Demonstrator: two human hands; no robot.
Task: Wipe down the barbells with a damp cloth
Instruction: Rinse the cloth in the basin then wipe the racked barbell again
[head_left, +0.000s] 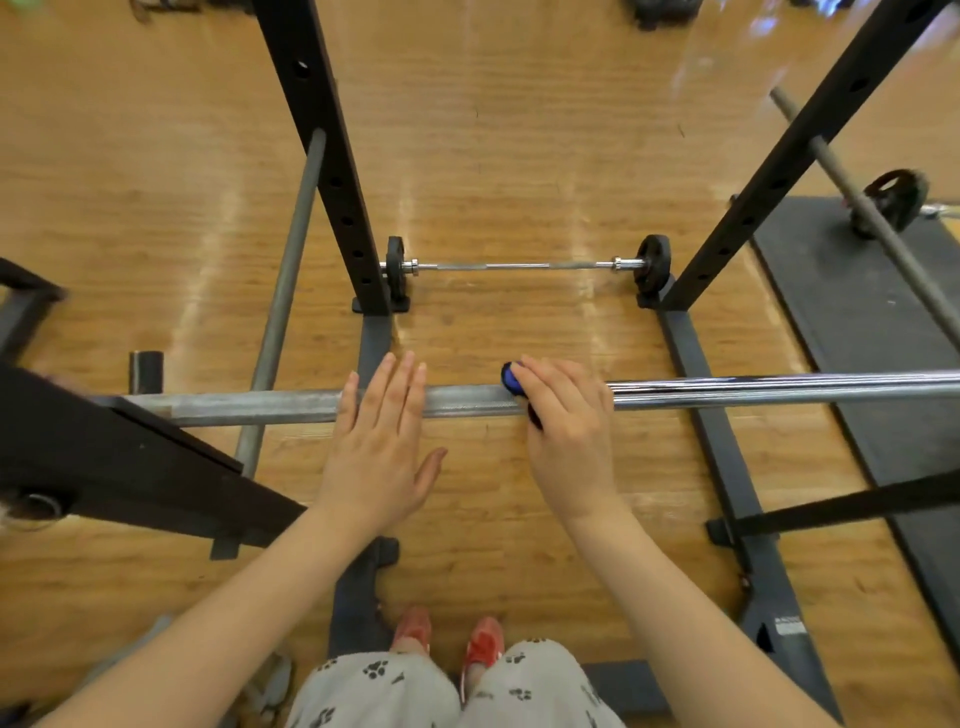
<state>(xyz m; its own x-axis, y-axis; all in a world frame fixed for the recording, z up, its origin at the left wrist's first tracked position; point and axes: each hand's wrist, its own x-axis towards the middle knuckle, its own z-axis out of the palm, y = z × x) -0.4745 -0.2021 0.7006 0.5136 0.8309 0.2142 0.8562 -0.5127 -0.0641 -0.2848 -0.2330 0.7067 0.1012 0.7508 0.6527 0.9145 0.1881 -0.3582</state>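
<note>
Wooden gym floor (519, 130) lies bare between the two black uprights of the squat rack (322, 156), with open floor beyond them toward the top edge; a dark rubber mat (857, 322) runs along the right side. Racked barbell (467, 401) spans the view with its long axis left to right, its left end over a black rack arm at the left edge, its chromed portion running off the right edge. Left hand (382, 441) lies flat, fingers (395, 384) straight and together, resting across the top of the knurled section, thumb spread toward the person. Right hand (566, 415) is just to the right, fingers curled over the bar and gripping a blue cloth (511, 378), which shows at the fingertips against the bar's far side. Bare bar shows between the hands. A second, shorter barbell (519, 266) with small black plates lies on the floor between the uprights, parallel to the racked bar. A third bar (872, 218) slants across the mat.
</note>
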